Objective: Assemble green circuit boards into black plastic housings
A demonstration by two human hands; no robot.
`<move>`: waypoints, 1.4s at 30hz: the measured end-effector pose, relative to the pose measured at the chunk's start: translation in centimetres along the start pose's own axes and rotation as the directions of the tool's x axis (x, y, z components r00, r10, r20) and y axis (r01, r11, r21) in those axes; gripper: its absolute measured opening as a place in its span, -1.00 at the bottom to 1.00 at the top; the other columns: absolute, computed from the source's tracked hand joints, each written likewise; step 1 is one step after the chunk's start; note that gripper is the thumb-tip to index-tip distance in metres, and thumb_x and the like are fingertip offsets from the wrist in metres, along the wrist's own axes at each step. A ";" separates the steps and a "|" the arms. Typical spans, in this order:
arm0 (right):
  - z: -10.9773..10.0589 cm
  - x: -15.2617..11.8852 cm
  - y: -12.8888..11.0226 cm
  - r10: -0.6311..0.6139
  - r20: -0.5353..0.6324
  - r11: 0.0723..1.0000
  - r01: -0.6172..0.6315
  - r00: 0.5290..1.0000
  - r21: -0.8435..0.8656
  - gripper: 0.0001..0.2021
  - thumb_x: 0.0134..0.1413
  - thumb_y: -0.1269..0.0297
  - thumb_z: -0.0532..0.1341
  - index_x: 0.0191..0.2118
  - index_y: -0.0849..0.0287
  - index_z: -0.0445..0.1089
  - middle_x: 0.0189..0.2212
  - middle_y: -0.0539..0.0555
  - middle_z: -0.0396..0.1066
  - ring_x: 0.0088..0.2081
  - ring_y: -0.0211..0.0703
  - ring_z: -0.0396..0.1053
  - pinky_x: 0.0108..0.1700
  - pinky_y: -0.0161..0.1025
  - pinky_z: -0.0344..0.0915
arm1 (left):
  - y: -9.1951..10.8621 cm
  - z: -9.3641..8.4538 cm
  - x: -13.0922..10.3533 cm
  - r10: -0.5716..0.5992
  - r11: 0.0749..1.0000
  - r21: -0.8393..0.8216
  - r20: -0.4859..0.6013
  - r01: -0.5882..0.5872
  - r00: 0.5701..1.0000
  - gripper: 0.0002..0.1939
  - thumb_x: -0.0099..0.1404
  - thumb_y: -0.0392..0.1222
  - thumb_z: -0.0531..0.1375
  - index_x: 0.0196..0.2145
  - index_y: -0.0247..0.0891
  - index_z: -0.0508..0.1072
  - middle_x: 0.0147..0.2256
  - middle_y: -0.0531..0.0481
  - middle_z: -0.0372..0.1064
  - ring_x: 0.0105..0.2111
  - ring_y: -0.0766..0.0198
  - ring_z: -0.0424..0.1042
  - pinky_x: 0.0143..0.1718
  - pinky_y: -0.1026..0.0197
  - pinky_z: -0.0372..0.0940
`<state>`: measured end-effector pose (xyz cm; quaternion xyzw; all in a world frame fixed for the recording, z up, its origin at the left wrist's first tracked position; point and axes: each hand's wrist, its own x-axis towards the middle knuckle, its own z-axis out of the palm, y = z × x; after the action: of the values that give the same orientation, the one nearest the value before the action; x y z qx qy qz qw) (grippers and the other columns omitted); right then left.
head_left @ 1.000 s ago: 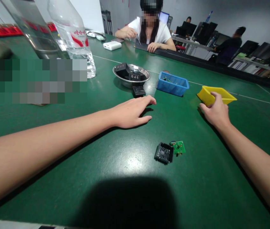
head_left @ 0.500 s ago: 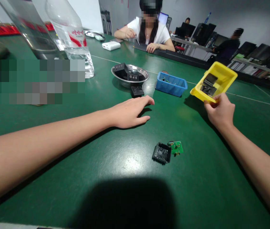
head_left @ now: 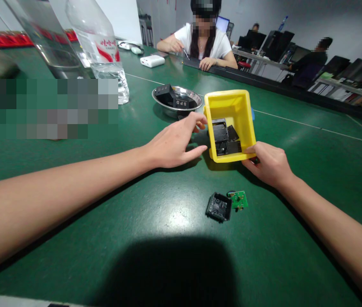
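My right hand (head_left: 268,165) grips the near right corner of a yellow bin (head_left: 250,123), which is tilted toward me. Several black plastic parts (head_left: 221,132) lie inside it. Just left of the bin is my left hand (head_left: 179,143), thumb and fingers apart, holding nothing. Behind that hand stands a metal bowl (head_left: 197,99) with black cases marked SPD (head_left: 181,102). Nearer to me on the green table (head_left: 155,204) lie an open black housing (head_left: 218,207) and, touching or close to its right side, a green circuit board (head_left: 239,199).
Clear bottles (head_left: 104,55) stand at the back left. A white box (head_left: 152,61) lies beyond the bowl. Across the table a person (head_left: 213,40) holds a thin tool over a long black strip (head_left: 264,77). A blue bin (head_left: 253,115) is mostly hidden behind the yellow one.
My right hand has brought the yellow bin left and closer to my left hand, in front of the blue bin. My left hand has risen slightly, its fingers still apart.
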<state>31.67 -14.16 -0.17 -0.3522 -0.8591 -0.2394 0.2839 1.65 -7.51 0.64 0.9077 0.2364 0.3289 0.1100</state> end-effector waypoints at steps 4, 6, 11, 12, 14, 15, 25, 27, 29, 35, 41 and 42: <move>-0.5 0.1 0.2 0.006 -0.134 0.993 -0.022 0.991 -0.119 -0.83 0.15 0.48 0.24 -0.18 0.06 0.40 -0.42 0.03 0.47 -0.41 -0.13 0.43 -0.36 -0.20 0.37 | 0.7 -0.8 0.2 0.087 0.987 0.149 -0.145 -0.065 0.986 -0.63 0.37 -0.14 0.15 0.09 -0.25 0.26 0.05 -0.23 0.39 0.08 -0.01 0.41 0.13 -0.13 0.35; -0.6 0.2 0.3 0.029 -0.185 0.984 -0.061 0.982 -0.166 -0.82 0.14 0.46 0.26 -0.17 0.03 0.41 -0.39 0.04 0.45 -0.38 -0.10 0.43 -0.36 -0.17 0.38 | 1.0 -1.0 0.3 0.142 0.964 0.244 -0.131 -0.107 0.981 -0.65 0.37 -0.14 0.16 0.08 -0.19 0.31 0.10 -0.22 0.37 0.14 -0.07 0.36 0.17 -0.20 0.30; -1.0 0.4 0.0 0.075 -0.238 0.982 -0.113 0.968 -0.151 -0.87 0.16 0.42 0.23 -0.23 0.01 0.40 -0.39 0.04 0.39 -0.38 -0.10 0.40 -0.39 -0.15 0.36 | 2.1 -0.7 0.2 0.293 0.858 0.420 0.075 -0.296 0.953 -0.64 0.45 -0.13 0.10 0.16 -0.20 0.32 0.22 -0.23 0.33 0.20 -0.04 0.33 0.20 -0.12 0.22; -1.1 0.5 -0.3 0.073 -0.242 0.985 -0.108 0.967 -0.135 -0.87 0.17 0.43 0.21 -0.24 0.01 0.41 -0.39 0.05 0.40 -0.38 -0.10 0.40 -0.39 -0.15 0.36 | 2.4 -0.6 0.2 0.311 0.833 0.445 0.116 -0.329 0.943 -0.63 0.46 -0.13 0.09 0.17 -0.21 0.33 0.22 -0.25 0.33 0.20 -0.04 0.34 0.21 -0.11 0.21; -1.2 0.7 -0.8 0.030 -0.261 0.992 -0.060 0.965 -0.107 -0.83 0.18 0.47 0.18 -0.26 0.01 0.42 -0.38 0.05 0.39 -0.38 -0.11 0.39 -0.38 -0.15 0.36 | 2.8 -0.4 0.2 0.328 0.796 0.478 0.176 -0.372 0.928 -0.62 0.47 -0.13 0.10 0.19 -0.25 0.36 0.19 -0.29 0.36 0.15 -0.05 0.38 0.17 -0.09 0.23; -1.2 0.9 -1.0 -0.007 -0.273 0.995 -0.020 0.962 -0.098 -0.82 0.17 0.49 0.18 -0.27 0.01 0.43 -0.38 0.05 0.39 -0.38 -0.12 0.39 -0.38 -0.16 0.36 | 3.1 -0.3 0.2 0.335 0.783 0.485 0.198 -0.389 0.921 -0.62 0.47 -0.14 0.10 0.18 -0.26 0.38 0.16 -0.31 0.38 0.12 -0.05 0.40 0.12 -0.07 0.25; -1.1 1.2 -1.9 -0.107 -0.278 0.992 0.082 0.955 -0.100 -0.79 0.11 0.50 0.20 -0.23 -0.01 0.42 -0.37 0.03 0.35 -0.39 -0.16 0.38 -0.39 -0.20 0.39 | 3.1 0.1 0.4 0.367 0.756 0.481 0.251 -0.445 0.895 -0.70 0.47 -0.19 0.11 0.08 -0.26 0.48 -0.02 -0.28 0.45 -0.18 0.07 0.44 -0.17 0.05 0.34; -1.1 1.3 -1.9 -0.108 -0.281 0.993 0.088 0.953 -0.084 -0.77 0.10 0.53 0.20 -0.24 0.00 0.41 -0.36 0.02 0.32 -0.38 -0.17 0.35 -0.39 -0.21 0.37 | 2.9 0.0 0.3 0.375 0.752 0.476 0.258 -0.455 0.890 -0.73 0.48 -0.23 0.09 0.04 -0.26 0.50 -0.03 -0.26 0.47 -0.19 0.09 0.45 -0.20 0.08 0.32; -1.1 1.3 -2.0 -0.101 -0.281 0.994 0.086 0.954 -0.064 -0.74 0.08 0.56 0.20 -0.23 0.00 0.41 -0.35 0.02 0.32 -0.37 -0.17 0.34 -0.38 -0.21 0.36 | 2.8 0.0 0.4 0.365 0.745 0.491 0.266 -0.452 0.892 -0.74 0.51 -0.25 0.05 0.02 -0.25 0.49 -0.07 -0.20 0.51 -0.19 0.12 0.46 -0.22 0.11 0.29; -1.0 1.4 -2.2 -0.076 -0.272 0.997 0.067 0.959 -0.044 -0.73 0.06 0.57 0.20 -0.24 0.00 0.43 -0.34 0.02 0.32 -0.38 -0.18 0.34 -0.38 -0.22 0.35 | 2.7 0.1 0.5 0.296 0.741 0.531 0.291 -0.411 0.910 -0.75 0.54 -0.25 0.04 0.00 -0.25 0.49 -0.34 -0.04 0.57 -0.36 0.21 0.49 -0.29 0.13 0.18; -0.7 1.2 -1.7 -0.014 -0.262 0.998 -0.004 0.965 -0.066 -0.75 0.09 0.54 0.20 -0.20 0.00 0.37 -0.35 0.02 0.33 -0.37 -0.17 0.35 -0.39 -0.23 0.35 | 3.0 0.1 0.5 0.313 0.776 0.477 0.278 -0.413 0.908 -0.75 0.47 -0.08 0.14 -0.28 -0.27 0.51 -0.44 -0.07 0.56 -0.45 0.20 0.47 -0.36 0.12 0.12; -0.7 1.1 -1.6 -0.002 -0.260 0.997 -0.018 0.966 -0.074 -0.75 0.10 0.53 0.20 -0.20 0.00 0.37 -0.35 0.02 0.33 -0.36 -0.16 0.36 -0.39 -0.22 0.35 | 3.0 0.1 0.5 0.314 0.787 0.459 0.277 -0.412 0.908 -0.74 0.45 -0.05 0.16 -0.29 -0.27 0.50 -0.45 -0.08 0.55 -0.46 0.19 0.47 -0.36 0.11 0.13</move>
<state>30.06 -15.08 0.75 -0.3319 -0.8032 -0.3150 0.3815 3.11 -9.84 1.89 0.9591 0.1233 0.1835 -0.1770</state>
